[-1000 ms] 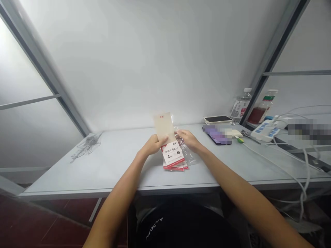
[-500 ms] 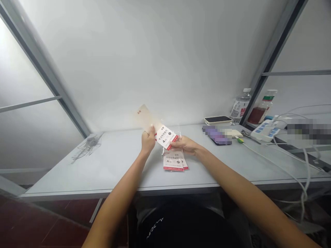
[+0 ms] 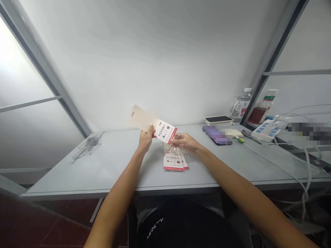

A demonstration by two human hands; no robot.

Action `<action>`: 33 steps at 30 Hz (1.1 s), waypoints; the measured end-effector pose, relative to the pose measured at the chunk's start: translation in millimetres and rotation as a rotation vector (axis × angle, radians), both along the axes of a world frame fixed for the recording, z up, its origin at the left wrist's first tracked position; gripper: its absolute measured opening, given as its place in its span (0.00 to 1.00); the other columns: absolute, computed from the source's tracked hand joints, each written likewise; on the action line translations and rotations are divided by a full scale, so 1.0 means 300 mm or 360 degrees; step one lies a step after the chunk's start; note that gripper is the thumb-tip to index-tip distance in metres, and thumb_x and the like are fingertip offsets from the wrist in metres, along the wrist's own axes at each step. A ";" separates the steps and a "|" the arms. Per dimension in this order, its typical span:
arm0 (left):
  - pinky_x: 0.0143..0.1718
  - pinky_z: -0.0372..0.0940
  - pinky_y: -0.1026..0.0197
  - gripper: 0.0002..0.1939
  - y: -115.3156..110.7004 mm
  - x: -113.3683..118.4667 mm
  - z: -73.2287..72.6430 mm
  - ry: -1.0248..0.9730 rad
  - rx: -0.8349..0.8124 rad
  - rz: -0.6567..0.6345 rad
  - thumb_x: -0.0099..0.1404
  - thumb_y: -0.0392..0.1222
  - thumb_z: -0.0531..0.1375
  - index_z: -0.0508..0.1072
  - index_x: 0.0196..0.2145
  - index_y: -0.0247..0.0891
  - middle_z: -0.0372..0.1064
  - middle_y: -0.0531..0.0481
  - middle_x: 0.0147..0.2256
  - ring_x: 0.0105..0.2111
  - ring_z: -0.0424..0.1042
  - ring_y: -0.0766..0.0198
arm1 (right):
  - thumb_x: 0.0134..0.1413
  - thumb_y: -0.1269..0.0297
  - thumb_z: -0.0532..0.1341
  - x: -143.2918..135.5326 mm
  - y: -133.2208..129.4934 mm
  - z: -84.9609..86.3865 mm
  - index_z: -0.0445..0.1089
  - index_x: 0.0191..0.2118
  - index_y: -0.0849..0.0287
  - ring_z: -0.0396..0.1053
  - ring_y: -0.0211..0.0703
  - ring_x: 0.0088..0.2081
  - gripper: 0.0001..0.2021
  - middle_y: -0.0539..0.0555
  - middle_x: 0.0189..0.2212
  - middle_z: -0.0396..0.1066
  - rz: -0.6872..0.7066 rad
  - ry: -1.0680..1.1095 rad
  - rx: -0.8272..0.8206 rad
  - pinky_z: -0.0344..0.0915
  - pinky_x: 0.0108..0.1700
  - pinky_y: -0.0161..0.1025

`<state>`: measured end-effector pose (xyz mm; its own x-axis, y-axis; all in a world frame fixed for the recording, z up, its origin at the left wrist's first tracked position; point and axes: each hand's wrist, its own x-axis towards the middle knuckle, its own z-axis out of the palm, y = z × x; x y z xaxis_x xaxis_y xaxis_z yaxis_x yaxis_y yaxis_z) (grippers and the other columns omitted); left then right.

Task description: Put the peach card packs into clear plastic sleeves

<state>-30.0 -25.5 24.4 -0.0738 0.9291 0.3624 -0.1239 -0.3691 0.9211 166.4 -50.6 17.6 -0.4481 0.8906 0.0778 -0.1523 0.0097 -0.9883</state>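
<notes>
My left hand [image 3: 147,137] is closed on a white card with red edges [image 3: 165,132] and a pale translucent sheet [image 3: 142,117] that sticks out to its upper left. My right hand [image 3: 187,143] is closed, fingers pinching a crinkled clear plastic sleeve [image 3: 178,146] close to the card's red lower right end. Beneath that hand, packets with red lower edges [image 3: 173,162] lie overlapping on the grey table [image 3: 116,168], near its front edge.
At the right are a white-edged phone [image 3: 218,120], a purple phone [image 3: 218,136], a clear bottle [image 3: 240,106], a bottle of red liquid [image 3: 261,108], a power strip [image 3: 266,130] and white cables [image 3: 274,162]. Dark scribbles [image 3: 89,146] mark the table's left side.
The card and the translucent sheet have moved left and tilted flatter with my left hand. The clear sleeve now hangs crumpled from my right hand, off most of the card.
</notes>
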 end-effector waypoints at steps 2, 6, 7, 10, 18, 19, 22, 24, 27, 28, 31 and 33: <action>0.35 0.66 0.58 0.22 -0.013 0.006 0.003 -0.0004 -0.0045 -0.0215 0.55 0.57 0.59 0.72 0.37 0.34 0.72 0.46 0.33 0.33 0.72 0.61 | 0.38 0.61 0.69 -0.001 0.004 -0.006 0.75 0.37 0.60 0.68 0.37 0.29 0.16 0.53 0.30 0.74 -0.0011 0.0024 0.0015 0.65 0.36 0.37; 0.37 0.67 0.56 0.22 -0.039 0.040 -0.005 0.0032 -0.0127 -0.0599 0.51 0.51 0.64 0.72 0.40 0.35 0.73 0.44 0.38 0.37 0.72 0.58 | 0.39 0.59 0.68 -0.010 0.009 -0.020 0.75 0.34 0.63 0.68 0.38 0.26 0.15 0.53 0.25 0.73 -0.0041 -0.0099 0.0100 0.65 0.33 0.37; 0.38 0.67 0.55 0.22 -0.040 0.047 -0.008 0.0025 -0.0128 -0.0587 0.51 0.51 0.64 0.72 0.40 0.34 0.73 0.43 0.38 0.37 0.72 0.57 | 0.39 0.59 0.68 -0.011 0.009 -0.021 0.75 0.34 0.64 0.69 0.39 0.26 0.15 0.54 0.25 0.73 -0.0051 -0.0141 0.0115 0.65 0.32 0.37; 0.39 0.66 0.56 0.19 -0.028 0.050 -0.014 -0.0058 -0.0050 -0.0328 0.52 0.50 0.64 0.72 0.38 0.34 0.73 0.44 0.38 0.38 0.72 0.57 | 0.39 0.61 0.68 -0.007 0.008 -0.017 0.73 0.42 0.62 0.71 0.41 0.29 0.20 0.53 0.27 0.73 -0.0068 -0.0145 0.0114 0.67 0.34 0.39; 0.40 0.66 0.56 0.17 -0.031 0.013 0.010 0.0200 0.0232 -0.0157 0.53 0.49 0.63 0.74 0.35 0.34 0.74 0.45 0.36 0.38 0.72 0.56 | 0.49 0.56 0.63 0.005 0.005 -0.007 0.71 0.47 0.61 0.73 0.42 0.31 0.20 0.55 0.29 0.74 -0.0070 -0.0214 0.0063 0.70 0.36 0.39; 0.40 0.66 0.55 0.17 -0.038 0.015 0.011 0.0260 0.0232 -0.0234 0.53 0.50 0.63 0.74 0.36 0.34 0.74 0.45 0.37 0.38 0.72 0.56 | 0.50 0.54 0.62 0.004 0.006 -0.007 0.73 0.43 0.62 0.73 0.42 0.31 0.19 0.57 0.32 0.74 -0.0099 -0.0241 0.0065 0.70 0.35 0.39; 0.39 0.66 0.54 0.17 -0.051 0.019 0.010 0.0375 0.0196 -0.0384 0.54 0.51 0.62 0.74 0.37 0.36 0.74 0.45 0.37 0.38 0.72 0.54 | 0.49 0.50 0.61 0.001 0.007 -0.006 0.74 0.36 0.64 0.73 0.43 0.31 0.19 0.61 0.38 0.74 -0.0155 -0.0277 0.0092 0.70 0.33 0.37; 0.39 0.66 0.55 0.17 -0.052 0.017 0.010 0.0380 0.0205 -0.0355 0.55 0.52 0.61 0.74 0.36 0.36 0.74 0.45 0.37 0.38 0.72 0.54 | 0.48 0.52 0.63 0.001 0.007 -0.005 0.74 0.37 0.63 0.74 0.44 0.31 0.18 0.61 0.38 0.74 -0.0158 -0.0248 0.0115 0.69 0.32 0.37; 0.40 0.66 0.56 0.18 -0.048 0.012 0.015 0.0333 0.0241 -0.0284 0.56 0.53 0.60 0.73 0.37 0.35 0.74 0.44 0.37 0.39 0.71 0.55 | 0.47 0.56 0.65 0.008 0.005 -0.002 0.73 0.42 0.63 0.74 0.44 0.31 0.18 0.60 0.33 0.75 -0.0197 -0.0175 0.0113 0.70 0.33 0.37; 0.40 0.66 0.56 0.18 -0.046 0.011 0.018 0.0286 0.0248 -0.0275 0.56 0.53 0.59 0.73 0.37 0.35 0.73 0.44 0.37 0.40 0.71 0.55 | 0.46 0.57 0.65 0.012 0.004 0.001 0.72 0.44 0.62 0.74 0.44 0.31 0.19 0.59 0.30 0.76 -0.0214 -0.0157 0.0096 0.70 0.34 0.38; 0.44 0.65 0.56 0.19 -0.045 0.015 0.027 0.0044 0.0223 -0.0301 0.55 0.53 0.60 0.72 0.39 0.36 0.72 0.44 0.41 0.44 0.70 0.55 | 0.45 0.59 0.66 0.022 0.003 0.010 0.71 0.47 0.61 0.75 0.46 0.32 0.21 0.57 0.28 0.76 -0.0192 -0.0150 0.0041 0.70 0.36 0.40; 0.45 0.64 0.56 0.19 -0.046 0.020 0.031 -0.0097 0.0181 -0.0351 0.55 0.52 0.61 0.71 0.40 0.37 0.71 0.45 0.43 0.46 0.69 0.56 | 0.44 0.58 0.67 0.024 0.004 0.014 0.73 0.43 0.61 0.74 0.46 0.34 0.19 0.59 0.32 0.76 -0.0144 -0.0186 0.0022 0.70 0.38 0.40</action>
